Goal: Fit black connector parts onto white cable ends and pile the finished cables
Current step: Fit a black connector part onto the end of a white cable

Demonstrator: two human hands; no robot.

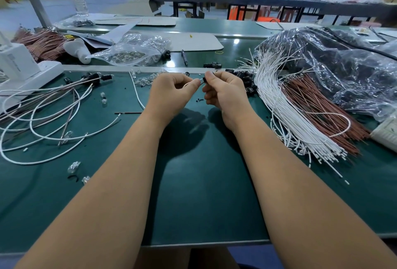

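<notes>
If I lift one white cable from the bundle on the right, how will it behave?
Probably floppy: the white cables curve and droop loosely. Likely light, being thin. It may snag, since the strands cross each other and the brown wires.

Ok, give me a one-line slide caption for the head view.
Left hand pinches a white cable end while right hand holds a black connector against it, above the green table.
</notes>
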